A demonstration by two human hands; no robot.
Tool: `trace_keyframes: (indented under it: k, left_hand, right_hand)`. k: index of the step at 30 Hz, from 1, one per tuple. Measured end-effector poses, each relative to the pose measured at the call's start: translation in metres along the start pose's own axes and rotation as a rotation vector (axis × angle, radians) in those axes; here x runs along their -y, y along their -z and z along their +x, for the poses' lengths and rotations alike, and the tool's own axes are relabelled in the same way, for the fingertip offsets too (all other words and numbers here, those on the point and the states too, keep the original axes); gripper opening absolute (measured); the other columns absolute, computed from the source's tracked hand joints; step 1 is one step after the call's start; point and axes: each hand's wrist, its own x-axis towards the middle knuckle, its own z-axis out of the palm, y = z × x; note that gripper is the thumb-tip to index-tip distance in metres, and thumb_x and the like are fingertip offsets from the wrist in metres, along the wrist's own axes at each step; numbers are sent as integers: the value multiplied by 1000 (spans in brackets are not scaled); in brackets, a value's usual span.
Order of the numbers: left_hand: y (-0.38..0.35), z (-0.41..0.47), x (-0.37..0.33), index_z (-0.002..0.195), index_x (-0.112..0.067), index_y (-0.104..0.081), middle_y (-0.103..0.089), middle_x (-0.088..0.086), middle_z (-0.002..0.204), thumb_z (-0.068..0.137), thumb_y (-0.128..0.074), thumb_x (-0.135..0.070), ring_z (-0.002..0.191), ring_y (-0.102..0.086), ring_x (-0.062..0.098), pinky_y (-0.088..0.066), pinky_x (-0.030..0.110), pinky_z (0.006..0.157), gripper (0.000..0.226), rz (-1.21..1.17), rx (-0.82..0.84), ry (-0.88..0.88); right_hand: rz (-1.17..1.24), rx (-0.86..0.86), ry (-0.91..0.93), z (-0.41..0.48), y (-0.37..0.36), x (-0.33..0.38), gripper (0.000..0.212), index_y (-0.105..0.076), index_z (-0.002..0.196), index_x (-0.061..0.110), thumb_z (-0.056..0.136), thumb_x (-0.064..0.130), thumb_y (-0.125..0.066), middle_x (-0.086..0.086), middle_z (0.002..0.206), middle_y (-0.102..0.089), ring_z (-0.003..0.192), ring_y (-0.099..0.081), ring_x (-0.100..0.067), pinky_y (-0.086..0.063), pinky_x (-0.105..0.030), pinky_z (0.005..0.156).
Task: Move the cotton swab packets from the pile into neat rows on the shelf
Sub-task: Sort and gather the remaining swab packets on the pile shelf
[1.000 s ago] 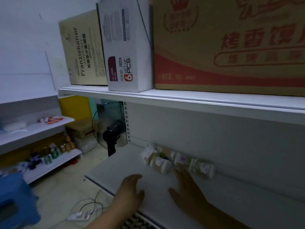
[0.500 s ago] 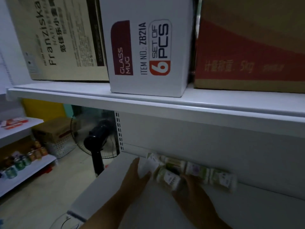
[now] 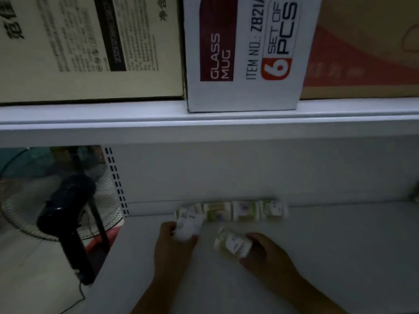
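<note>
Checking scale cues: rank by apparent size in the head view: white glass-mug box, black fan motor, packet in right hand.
White cardboard glass-mug box
Black fan motor
Green-white cotton swab packet in right hand
Depths differ; apparent only.

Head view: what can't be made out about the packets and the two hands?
All head view.
- Back row: label print blurred and dim; packet count unclear.
- Left packet: lower end hidden by the left hand.
- Right packet: right end hidden by the right hand.
- Red carton: cut off by the right edge.

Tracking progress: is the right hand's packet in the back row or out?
Out: the right hand grips the packet in front of the row, apart from it.
</note>
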Motion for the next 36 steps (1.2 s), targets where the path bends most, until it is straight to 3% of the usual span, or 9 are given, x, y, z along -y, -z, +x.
trace_keyframes:
  k: [6,10,13,16,19,23,26,29,36]
  left_hand:
    - [-5,-34,-11,81,-26,-49,-62,-9,78,58,-89,-24,71,-59,9,-43,28,60,46,-161,-14,22]
    - [-44,-78,-40,79,-24,-54,-65,-3,79,60,-88,-4,71,-61,12,-49,31,65,43,-345,197,81]
    - [-83,-117,-76,78,-26,-60,-68,0,82,63,-86,-6,76,-63,20,-51,36,73,36,-322,358,37]
    - [-122,-171,-115,85,-23,-66,-72,1,87,64,-84,-11,79,-66,19,-50,29,72,29,-325,472,-14]
    - [-160,-232,-148,92,-20,-66,-73,-3,84,63,-82,4,72,-68,11,-53,22,62,41,-514,537,-36]
    - [-215,-301,-181,112,-23,-54,-68,4,93,64,-77,14,76,-66,18,-57,27,61,65,-633,626,41]
    - [-245,-335,-196,107,-16,-53,-69,9,93,66,-71,20,68,-67,17,-54,23,51,57,-681,702,123]
    - [-275,-362,-211,92,-6,-59,-69,15,89,67,-69,20,63,-68,12,-53,18,54,38,-675,760,87]
    - [-352,-387,-251,104,-21,-64,-75,-5,89,79,-64,11,76,-70,8,-54,19,59,40,-665,926,66]
  right_hand:
    - [497,-51,-170,-43,39,-11,46,-61,107,31,75,-1,-73,2,118,-60,95,-63,-7,-56,-23,72]
    - [716,-34,-218,-73,95,-28,53,-62,111,32,70,0,-74,4,117,-57,96,-63,-14,-53,-24,63]
    - [887,-177,-213,-105,140,-54,54,-59,112,18,60,7,-66,-8,108,-63,92,-63,-24,-51,-32,69]
    - [1034,-268,-181,-147,195,-89,32,-58,109,2,78,-3,-56,-16,95,-67,81,-65,-26,-52,-34,71]
    - [1076,-317,-136,-189,251,-121,35,-58,107,4,73,3,-52,-15,90,-67,73,-63,-21,-51,-31,63]
    - [1126,-381,-135,-230,311,-165,33,-64,106,13,77,8,-49,-7,86,-66,74,-59,-22,-45,-34,70]
    - [1206,-452,-139,-249,337,-185,40,-61,108,10,69,14,-56,-11,91,-65,84,-58,-28,-48,-42,78]
    - [1192,-512,-162,-262,365,-204,43,-60,107,9,66,21,-59,-16,95,-61,88,-57,-31,-49,-43,75]
    - [1195,-557,-171,-261,426,-253,43,-64,107,1,70,23,-57,-22,98,-66,85,-63,-33,-53,-48,74]
